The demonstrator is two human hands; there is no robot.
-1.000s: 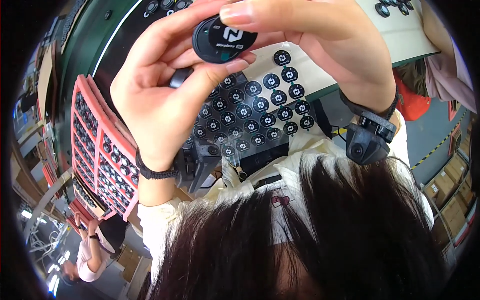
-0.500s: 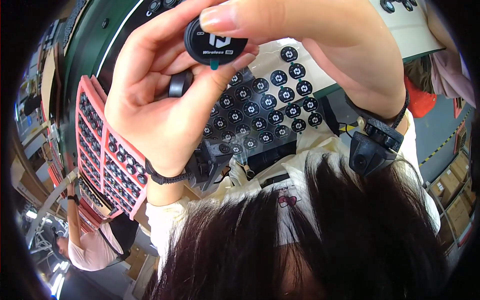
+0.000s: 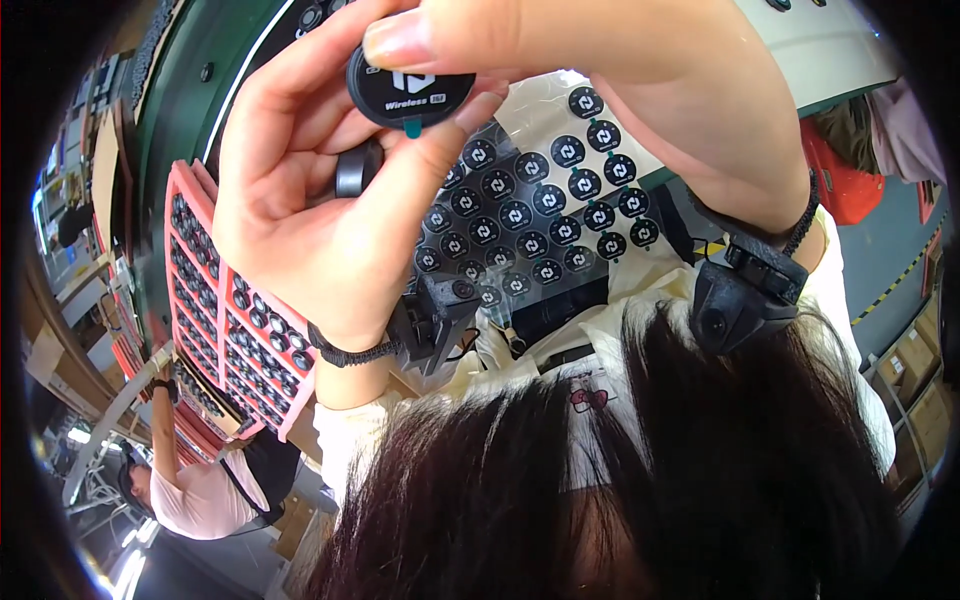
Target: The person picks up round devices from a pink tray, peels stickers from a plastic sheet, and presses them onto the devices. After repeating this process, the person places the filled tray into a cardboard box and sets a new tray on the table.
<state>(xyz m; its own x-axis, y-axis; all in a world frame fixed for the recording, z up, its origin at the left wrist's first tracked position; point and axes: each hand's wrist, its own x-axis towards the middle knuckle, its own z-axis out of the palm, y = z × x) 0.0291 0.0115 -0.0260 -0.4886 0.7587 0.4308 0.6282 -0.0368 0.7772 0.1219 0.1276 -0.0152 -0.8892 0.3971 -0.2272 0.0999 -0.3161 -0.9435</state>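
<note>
My left hand is closed round a black disc that has a white logo on its face and a small green tab at its lower edge. A second black round piece, seen edge-on, sits against the palm under the curled fingers. Reaching in from the upper right, my right hand presses its thumb on the disc's face; its other fingers are mostly hidden. Below both hands lies a clear sheet with rows of round black stickers, several with green tabs.
Pink trays filled with small black round parts stand at the left, beside a green bench surface. A person in a light shirt is at the lower left. Cardboard boxes are stacked at the right. A black camera sits on my right wrist.
The disc and both hands have shifted slightly to the left and up in the picture, while the sheet and trays appear a little farther right. The grip looks the same.
</note>
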